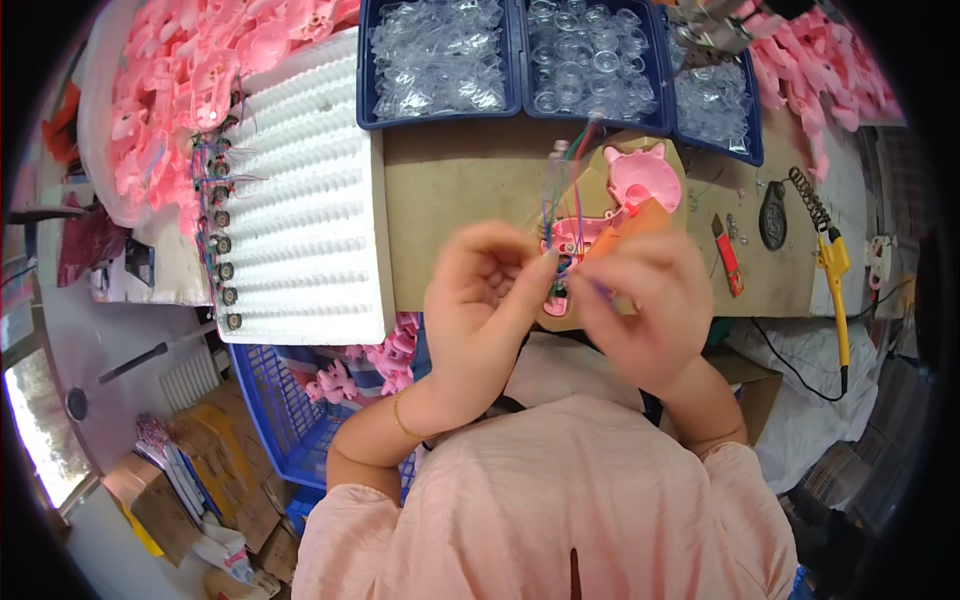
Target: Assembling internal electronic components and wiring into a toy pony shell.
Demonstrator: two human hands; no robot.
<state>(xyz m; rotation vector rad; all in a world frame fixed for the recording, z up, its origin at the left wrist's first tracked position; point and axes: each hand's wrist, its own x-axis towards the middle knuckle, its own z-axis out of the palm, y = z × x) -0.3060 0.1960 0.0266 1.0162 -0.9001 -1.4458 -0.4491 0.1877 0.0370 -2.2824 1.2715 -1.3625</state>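
Closely, fingers [526, 292] at wired pink shell [557, 308]; cutter [729, 264] marking illegible.

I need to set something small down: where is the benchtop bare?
Mainly brown benchtop between white foam tray, blue bins and left hand; a smaller patch between red cutter and yellow tool, in front of black oval. Crowded around right hand and pink shell.

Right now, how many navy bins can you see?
3, side by side at the top of the view: left bin, middle bin and right bin, the last partly hidden.
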